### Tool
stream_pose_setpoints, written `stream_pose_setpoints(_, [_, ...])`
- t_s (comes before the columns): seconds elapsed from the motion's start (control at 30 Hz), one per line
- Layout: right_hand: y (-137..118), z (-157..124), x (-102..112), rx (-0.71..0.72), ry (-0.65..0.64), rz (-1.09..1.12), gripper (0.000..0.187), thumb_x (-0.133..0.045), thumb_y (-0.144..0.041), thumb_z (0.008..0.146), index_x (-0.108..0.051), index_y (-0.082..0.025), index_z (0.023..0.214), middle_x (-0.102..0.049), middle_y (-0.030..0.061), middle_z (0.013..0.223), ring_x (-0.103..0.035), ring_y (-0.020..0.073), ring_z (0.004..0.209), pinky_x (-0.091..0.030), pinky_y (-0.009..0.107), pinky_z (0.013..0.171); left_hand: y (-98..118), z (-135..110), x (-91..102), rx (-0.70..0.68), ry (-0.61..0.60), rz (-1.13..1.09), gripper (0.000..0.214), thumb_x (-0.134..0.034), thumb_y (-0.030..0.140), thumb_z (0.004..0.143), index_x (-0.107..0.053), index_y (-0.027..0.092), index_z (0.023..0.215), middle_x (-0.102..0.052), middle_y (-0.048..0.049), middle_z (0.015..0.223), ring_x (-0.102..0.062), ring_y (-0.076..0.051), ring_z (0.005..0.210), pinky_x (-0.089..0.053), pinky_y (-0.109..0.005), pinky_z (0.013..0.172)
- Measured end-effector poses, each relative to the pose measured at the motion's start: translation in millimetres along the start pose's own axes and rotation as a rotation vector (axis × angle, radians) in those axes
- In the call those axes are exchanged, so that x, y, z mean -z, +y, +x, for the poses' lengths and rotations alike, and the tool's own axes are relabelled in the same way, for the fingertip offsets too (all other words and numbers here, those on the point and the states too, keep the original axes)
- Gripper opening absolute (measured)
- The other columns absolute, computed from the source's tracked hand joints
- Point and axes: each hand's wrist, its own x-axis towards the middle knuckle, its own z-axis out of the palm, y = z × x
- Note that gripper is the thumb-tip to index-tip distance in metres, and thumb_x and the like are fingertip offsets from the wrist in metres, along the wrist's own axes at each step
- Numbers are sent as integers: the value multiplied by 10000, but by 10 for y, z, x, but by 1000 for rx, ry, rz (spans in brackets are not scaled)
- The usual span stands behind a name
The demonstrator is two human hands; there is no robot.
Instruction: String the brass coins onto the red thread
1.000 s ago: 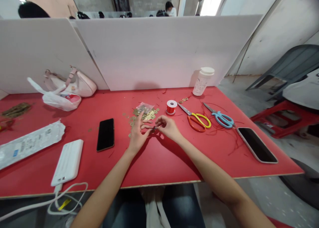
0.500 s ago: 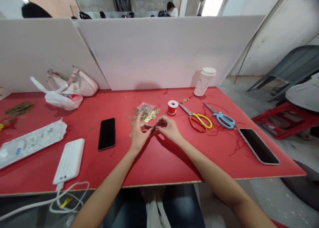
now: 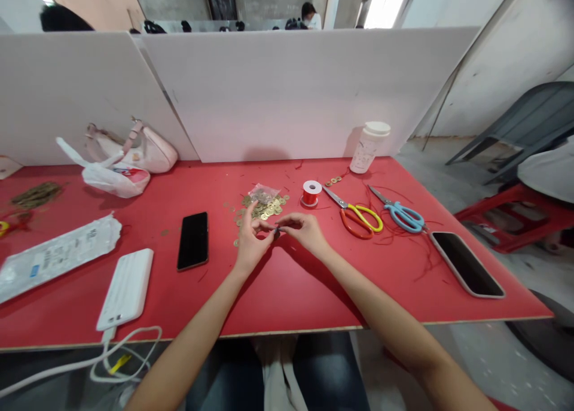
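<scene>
My left hand [image 3: 251,243] and my right hand [image 3: 306,231] meet at the fingertips above the red table. Both pinch thumb against finger at one spot; what lies between them is too small to make out, with something dark showing there. Just beyond my left hand lies a pile of brass-coloured coins with holes [image 3: 272,207], with a small clear plastic bag [image 3: 264,192] on it. A spool of red cord [image 3: 311,194] stands past my right hand. Farther right are scissors with red and yellow handles [image 3: 359,218] and scissors with blue handles [image 3: 403,216].
A black phone [image 3: 193,241] and a white power bank [image 3: 125,288] with a cable lie left; another phone [image 3: 466,264] lies right. A white cup [image 3: 370,148] and strung coins [image 3: 333,181] are at the back. Bags [image 3: 152,151] stand against the white partition [image 3: 291,94].
The fingers of my right hand have shifted slightly and are straighter at the meeting point. My left hand keeps its place. The whole view has moved very slightly.
</scene>
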Motion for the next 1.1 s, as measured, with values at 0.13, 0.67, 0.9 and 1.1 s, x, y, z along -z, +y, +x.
stream_pose_setpoints(0.13, [1,2,-3,-10,25,-3,106,-688,-254,710,-745,-186,768,-759,62,815,-712,212,776,-559,355,809,-5,3,3,-2,-6,-25,847,-769,231,765,-298,227,1468,-687,20,744,-694,-166,726,-559,-355,824])
stream_pose_setpoints(0.67, [-42,6,20,23,-16,-74,80,-661,-276,748,-656,-196,750,-715,19,752,-662,178,712,-530,320,740,18,1,-14,-15,8,-36,831,-758,243,763,-312,239,1463,-678,7,802,-694,-171,804,-567,-346,830])
stream_pose_setpoints(0.9, [-61,-17,-18,38,1,-79,77,-634,-272,770,-615,-198,759,-688,9,737,-643,165,687,-515,299,706,60,-38,-47,-77,49,39,750,-740,241,797,-351,258,1438,-658,-10,858,-684,-184,867,-561,-374,875])
stream_pose_setpoints(1.1, [-75,-28,-28,39,8,-65,75,-611,-272,788,-590,-201,781,-689,11,743,-664,170,698,-526,302,707,38,-29,-48,-81,76,15,751,-737,220,774,-360,245,1423,-649,2,848,-684,-173,864,-559,-379,897])
